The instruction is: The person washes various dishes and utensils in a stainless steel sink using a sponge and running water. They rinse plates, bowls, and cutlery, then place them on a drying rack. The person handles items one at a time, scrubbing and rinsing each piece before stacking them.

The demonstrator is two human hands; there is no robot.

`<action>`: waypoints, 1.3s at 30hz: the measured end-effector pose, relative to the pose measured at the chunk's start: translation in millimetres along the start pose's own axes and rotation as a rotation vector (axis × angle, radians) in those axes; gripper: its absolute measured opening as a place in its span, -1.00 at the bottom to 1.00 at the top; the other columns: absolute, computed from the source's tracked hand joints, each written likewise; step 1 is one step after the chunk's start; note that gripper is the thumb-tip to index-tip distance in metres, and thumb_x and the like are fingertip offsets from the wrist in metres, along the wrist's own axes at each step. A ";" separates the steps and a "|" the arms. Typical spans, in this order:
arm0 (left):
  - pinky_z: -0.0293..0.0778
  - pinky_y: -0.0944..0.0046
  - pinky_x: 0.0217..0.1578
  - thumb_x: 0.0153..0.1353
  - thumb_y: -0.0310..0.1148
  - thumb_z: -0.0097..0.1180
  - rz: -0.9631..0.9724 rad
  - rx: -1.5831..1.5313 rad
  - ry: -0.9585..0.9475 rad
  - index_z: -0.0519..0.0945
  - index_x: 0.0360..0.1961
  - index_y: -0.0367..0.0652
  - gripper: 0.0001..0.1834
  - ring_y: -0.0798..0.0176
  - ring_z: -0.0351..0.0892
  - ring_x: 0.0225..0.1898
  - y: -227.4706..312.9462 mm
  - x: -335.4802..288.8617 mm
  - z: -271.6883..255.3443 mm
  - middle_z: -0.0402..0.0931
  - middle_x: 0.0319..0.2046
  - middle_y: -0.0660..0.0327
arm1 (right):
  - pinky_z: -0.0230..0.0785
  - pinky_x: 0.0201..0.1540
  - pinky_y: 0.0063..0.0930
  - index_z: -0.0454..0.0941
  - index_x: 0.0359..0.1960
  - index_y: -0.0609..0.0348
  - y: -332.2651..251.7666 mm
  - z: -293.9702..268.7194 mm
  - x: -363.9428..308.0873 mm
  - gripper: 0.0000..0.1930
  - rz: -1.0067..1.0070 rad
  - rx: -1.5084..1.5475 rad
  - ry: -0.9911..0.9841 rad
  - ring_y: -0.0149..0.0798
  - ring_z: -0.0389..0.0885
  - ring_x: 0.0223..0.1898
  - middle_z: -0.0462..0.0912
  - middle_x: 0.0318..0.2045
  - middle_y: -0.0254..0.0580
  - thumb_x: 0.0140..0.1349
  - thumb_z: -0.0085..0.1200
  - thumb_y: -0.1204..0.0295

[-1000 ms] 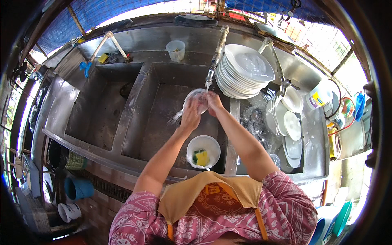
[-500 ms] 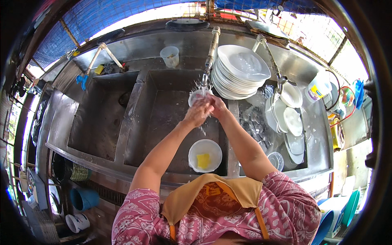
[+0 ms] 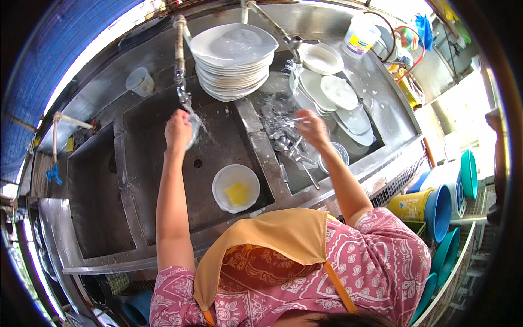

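Note:
My left hand (image 3: pixel 178 131) is closed on the rim of a clear plastic cup (image 3: pixel 193 132), held tilted under the running middle tap (image 3: pixel 180 65). Water splashes off the cup into the middle basin. Over the right basin, my right hand (image 3: pixel 312 129) has its fingers closed round a shiny piece of cutlery (image 3: pixel 292 123), its exact kind blurred. Below that hand lies a heap of wet spoons and other cutlery (image 3: pixel 289 144). A white bowl (image 3: pixel 219 195) holding a yellow sponge (image 3: pixel 237 193) sits in the middle basin, between my forearms.
A tall stack of white plates (image 3: pixel 231 76) stands behind the middle and right basins. Loose white dishes (image 3: pixel 340 92) lean in the right basin beneath another tap (image 3: pixel 294 48), near a clear round tub (image 3: pixel 340 154). A plastic tub (image 3: pixel 140 82) stands on the back ledge, left.
My hands were together under the middle tap and have parted. The right hand has moved to the cutlery in the right basin; the left keeps the cup in the water. The view has turned right.

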State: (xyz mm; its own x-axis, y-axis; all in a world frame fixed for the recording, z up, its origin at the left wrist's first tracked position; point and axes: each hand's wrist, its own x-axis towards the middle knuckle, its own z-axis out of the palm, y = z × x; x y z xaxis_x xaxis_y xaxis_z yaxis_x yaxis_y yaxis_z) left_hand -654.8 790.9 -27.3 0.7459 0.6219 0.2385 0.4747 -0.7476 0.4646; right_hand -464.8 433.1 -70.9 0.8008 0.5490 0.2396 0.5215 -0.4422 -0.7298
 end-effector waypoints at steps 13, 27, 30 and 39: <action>0.50 0.31 -0.31 -0.05 -0.43 0.29 0.237 -0.751 -0.156 0.28 0.06 -0.22 -0.37 0.29 0.51 -0.31 108.2 -52.0 69.2 0.33 -0.10 0.04 | 0.38 -0.17 -0.26 0.42 -0.39 0.24 -58.7 -57.3 -5.8 -0.84 -0.742 -0.221 0.402 0.00 0.52 -0.18 0.56 -0.21 -0.08 -0.05 -0.03 0.69; 0.32 0.00 -0.10 -0.03 -0.40 0.19 0.142 -0.332 0.044 0.43 -0.18 -0.15 -0.65 0.03 0.46 -0.14 6.8 -38.9 41.2 0.46 -0.22 0.10 | 0.42 -0.26 -0.25 0.52 -0.28 0.08 -143.7 228.5 99.3 -0.61 0.636 1.362 -0.858 -0.18 0.54 -0.36 0.58 -0.33 -0.16 0.13 -0.06 0.03; 0.42 0.08 -0.24 0.08 -0.42 0.07 0.169 -0.547 0.000 0.38 -0.21 -0.23 -0.75 -0.07 0.52 -0.27 30.4 -33.1 45.0 0.49 -0.36 0.01 | 0.36 -0.12 -0.18 0.51 -0.22 0.07 -138.6 220.7 90.7 -0.53 0.734 1.637 -0.973 -0.13 0.53 -0.26 0.59 -0.27 -0.17 0.11 -0.11 -0.06; 0.18 0.34 -0.80 0.28 -0.13 -0.09 -0.561 -1.235 0.331 0.44 -0.54 -0.17 -0.63 0.42 0.26 -0.79 -18.2 8.4 44.6 0.34 -0.73 0.34 | 0.40 -0.11 -0.26 0.51 -0.22 0.11 -153.2 210.9 85.7 -0.45 0.679 1.642 -0.921 -0.21 0.56 -0.23 0.60 -0.24 -0.17 0.05 0.06 -0.15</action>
State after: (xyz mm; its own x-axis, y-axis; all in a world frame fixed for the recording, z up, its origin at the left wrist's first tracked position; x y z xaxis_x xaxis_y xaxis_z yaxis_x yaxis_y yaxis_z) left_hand -636.4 799.3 -71.8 0.3702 0.9211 -0.1204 -0.1734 0.1958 0.9652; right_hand -538.2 697.5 -73.6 0.0722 0.9714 -0.2263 -0.8909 -0.0392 -0.4525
